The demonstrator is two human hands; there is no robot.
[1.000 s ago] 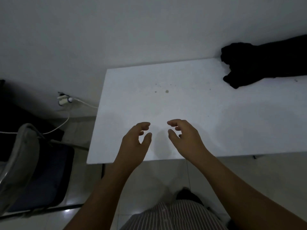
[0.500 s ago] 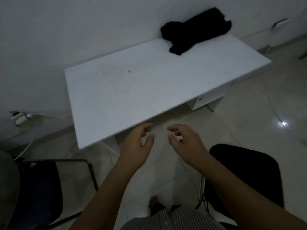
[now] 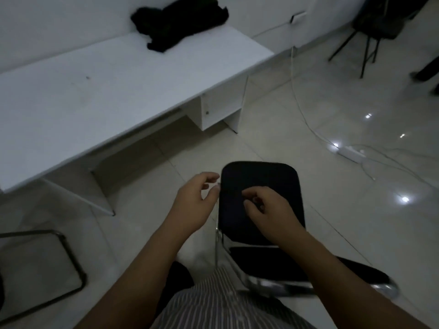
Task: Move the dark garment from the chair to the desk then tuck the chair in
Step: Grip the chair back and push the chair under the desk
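The dark garment (image 3: 179, 24) lies crumpled on the far right part of the white desk (image 3: 95, 91), against the wall. A chair with a black seat (image 3: 261, 184) and chrome frame stands on the tiled floor in front of the desk's right end, its backrest nearest me. My left hand (image 3: 194, 205) hovers just left of the seat, fingers curled and apart, holding nothing. My right hand (image 3: 270, 212) is above the seat, fingers loosely bent, empty. Neither hand touches the chair.
A second chair's dark metal base (image 3: 59, 269) sits at the lower left. A white power strip (image 3: 351, 154) and cables trail across the floor on the right. Another dark chair (image 3: 373, 24) stands at the far right. The desk has a small cabinet (image 3: 221, 108) under its right end.
My view has swung right and down from the desk to the black chair. Both hands have come off the desk area and now hover over the chair seat.
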